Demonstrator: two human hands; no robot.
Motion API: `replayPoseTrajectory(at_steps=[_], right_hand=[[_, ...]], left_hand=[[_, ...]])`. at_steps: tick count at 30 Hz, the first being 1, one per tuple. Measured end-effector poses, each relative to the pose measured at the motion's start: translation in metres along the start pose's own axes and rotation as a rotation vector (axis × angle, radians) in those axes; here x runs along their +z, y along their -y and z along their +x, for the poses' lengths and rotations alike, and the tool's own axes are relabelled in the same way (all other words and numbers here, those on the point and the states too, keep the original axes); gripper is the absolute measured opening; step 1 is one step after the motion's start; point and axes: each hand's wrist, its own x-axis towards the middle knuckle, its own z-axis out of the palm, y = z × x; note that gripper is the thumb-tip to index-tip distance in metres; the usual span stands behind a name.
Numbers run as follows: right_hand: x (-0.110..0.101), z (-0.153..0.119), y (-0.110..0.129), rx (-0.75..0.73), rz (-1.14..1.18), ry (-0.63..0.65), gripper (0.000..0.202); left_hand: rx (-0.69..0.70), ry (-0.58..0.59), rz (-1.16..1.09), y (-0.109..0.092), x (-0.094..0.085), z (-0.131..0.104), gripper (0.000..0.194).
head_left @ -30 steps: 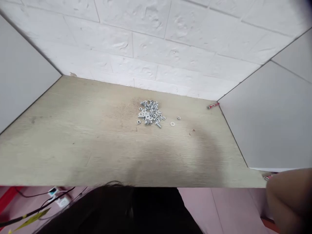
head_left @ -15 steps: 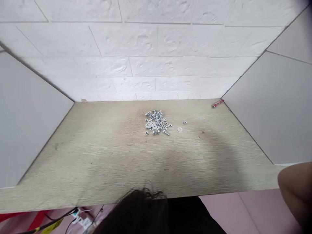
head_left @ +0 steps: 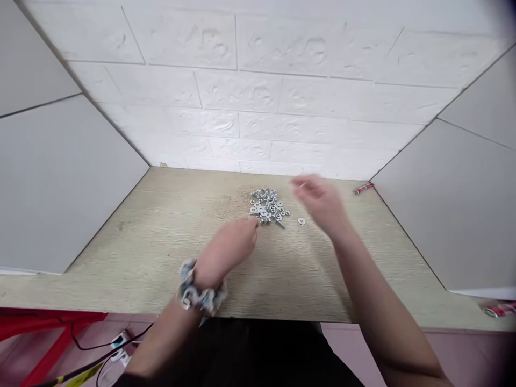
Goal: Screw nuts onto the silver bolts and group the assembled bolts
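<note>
From where I stand, the left hand (head_left: 231, 244), wearing a patterned fabric band (head_left: 197, 291), reaches palm-down, narrowly curled, beside the near-left edge of the loose heap of silver metal bolts, nuts and flat washers (head_left: 268, 206); any grip cannot be determined. The heap sits mid-length on the pale wood-grain tabletop (head_left: 137, 242), presumably for two-handed access. Right of it, the right hand (head_left: 321, 203) hangs bent and blurred, contents indeterminable.

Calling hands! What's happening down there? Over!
Left hand beside the bolt pile, right hand to its right; grips unclear. One washer lies apart. Red cylinders farther right, not in the way.
</note>
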Motion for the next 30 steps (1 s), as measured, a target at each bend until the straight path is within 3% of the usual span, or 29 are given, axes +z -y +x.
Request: replayPoseTrajectory(at_steps=[4, 8, 13, 20, 26, 30], right_hand=[[0.044, -0.004, -0.010, -0.013, -0.327, 0.293, 0.020], [0.067, -0.012, -0.019, -0.038, -0.459, 0.329, 0.024], [0.070, -0.016, -0.016, -0.063, -0.502, 0.349, 0.020], [0.073, -0.017, -0.024, -0.045, -0.414, 0.294, 0.015], [0.068, -0.017, -0.029, -0.025, -0.282, 0.193, 0.011], [0.069, -0.018, -0.030, -0.028, -0.259, 0.161, 0.008]], left_hand=[[0.063, -0.080, 0.122, 0.016, 0.009, 0.044, 0.025], [0.060, -0.172, 0.145, 0.033, 0.029, 0.059, 0.023], [0.093, -0.180, 0.119, 0.042, 0.045, 0.065, 0.019], [0.090, -0.267, 0.088, 0.041, 0.049, 0.067, 0.022], [0.106, -0.381, -0.157, 0.033, 0.045, 0.066, 0.031], [0.071, -0.320, -0.346, 0.024, 0.039, 0.065, 0.030]])
